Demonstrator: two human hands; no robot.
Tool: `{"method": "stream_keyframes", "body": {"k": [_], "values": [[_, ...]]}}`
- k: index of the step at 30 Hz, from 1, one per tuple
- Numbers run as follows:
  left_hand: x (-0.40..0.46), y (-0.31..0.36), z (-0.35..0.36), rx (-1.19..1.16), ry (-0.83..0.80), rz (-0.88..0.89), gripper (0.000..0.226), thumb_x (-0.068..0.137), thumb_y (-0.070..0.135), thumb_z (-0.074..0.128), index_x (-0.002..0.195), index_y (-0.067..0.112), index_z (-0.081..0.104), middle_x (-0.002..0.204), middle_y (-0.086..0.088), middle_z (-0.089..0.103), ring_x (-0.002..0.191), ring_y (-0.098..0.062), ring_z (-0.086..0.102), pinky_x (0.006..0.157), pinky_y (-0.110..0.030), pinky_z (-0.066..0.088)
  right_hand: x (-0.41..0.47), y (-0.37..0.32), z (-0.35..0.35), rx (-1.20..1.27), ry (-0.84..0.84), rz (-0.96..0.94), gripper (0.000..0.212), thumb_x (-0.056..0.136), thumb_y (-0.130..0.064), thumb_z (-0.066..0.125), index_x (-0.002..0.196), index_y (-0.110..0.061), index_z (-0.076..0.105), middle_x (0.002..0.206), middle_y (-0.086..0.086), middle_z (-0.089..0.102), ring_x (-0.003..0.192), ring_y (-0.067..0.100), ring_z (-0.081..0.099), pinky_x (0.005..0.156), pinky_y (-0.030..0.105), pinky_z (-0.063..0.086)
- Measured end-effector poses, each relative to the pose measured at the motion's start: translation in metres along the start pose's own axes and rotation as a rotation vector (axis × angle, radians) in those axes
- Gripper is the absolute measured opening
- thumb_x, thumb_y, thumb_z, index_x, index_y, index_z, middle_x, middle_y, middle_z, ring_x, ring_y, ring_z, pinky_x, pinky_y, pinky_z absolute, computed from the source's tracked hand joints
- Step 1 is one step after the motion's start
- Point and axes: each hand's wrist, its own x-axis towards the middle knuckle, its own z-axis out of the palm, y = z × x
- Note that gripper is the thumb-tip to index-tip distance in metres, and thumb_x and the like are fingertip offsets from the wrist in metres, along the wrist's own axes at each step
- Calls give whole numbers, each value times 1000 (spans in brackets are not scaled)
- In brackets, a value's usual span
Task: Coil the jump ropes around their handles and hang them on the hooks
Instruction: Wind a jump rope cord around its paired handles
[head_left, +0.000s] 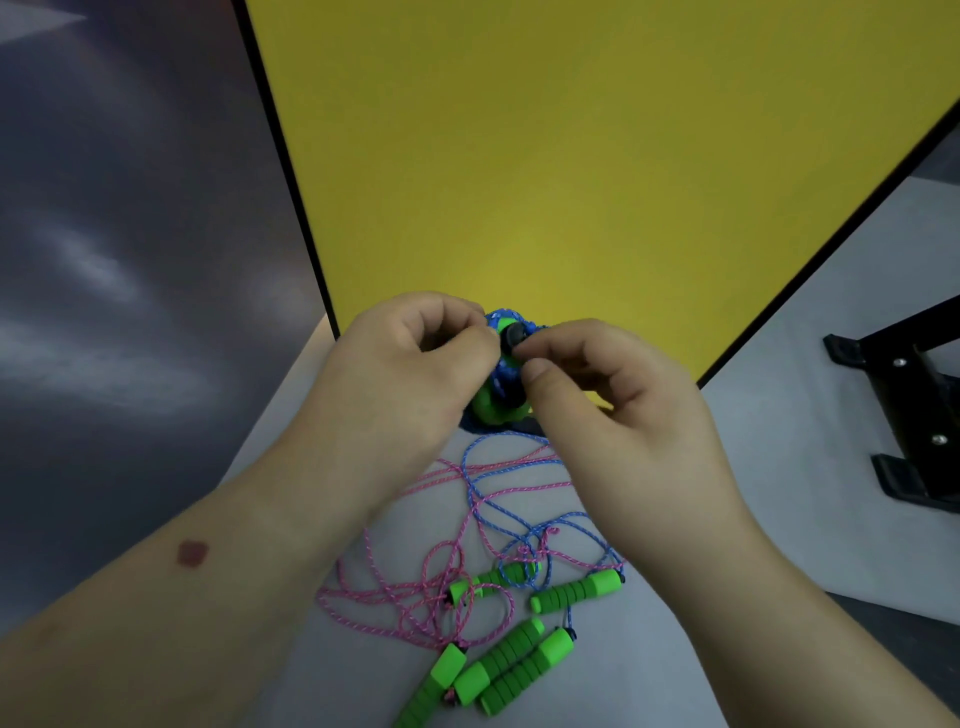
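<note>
The left grip (410, 353) and the right grip (597, 379) meet in mid-air above the desk (779, 415), both with curled fingers pinching one bundle: a blue jump rope (506, 371) wound around its green handles (488, 408), held in front of the yellow board (597, 156). The right thumb and forefinger close on the dark end cap (511, 336) at the top of the bundle; the left fingertips press the coils just beside it, though how much cord they hold is hard to make out. Below the hands, a loose blue rope (493, 499) and a pink rope (415, 587) lie tangled on the desk with their green foam handles (519, 660) near the front edge. A black stand foot (909, 426) rests at the right.
</note>
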Motion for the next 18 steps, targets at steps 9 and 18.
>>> {"method": "stream_keyframes", "body": {"k": [9, 18], "values": [[-5, -2, -6, 477, -122, 253, 11, 88, 30, 53, 84, 27, 63, 66, 11, 58, 66, -1, 55, 56, -14, 38, 12, 12, -12, -88, -132, 133, 23, 90, -36, 60, 104, -32, 77, 100, -9, 76, 98, 13, 71, 91, 45, 57], [-8, -2, -4, 493, -97, 331, 9, 96, 29, 58, 93, 31, 66, 77, 12, 66, 79, -4, 60, 62, -17, 41, 14, 6, -20, -140, -120, 122, 15, 98, -30, 65, 85, -28, 73, 73, 8, 72, 64, 36, 61, 61, 49, 52]]}}
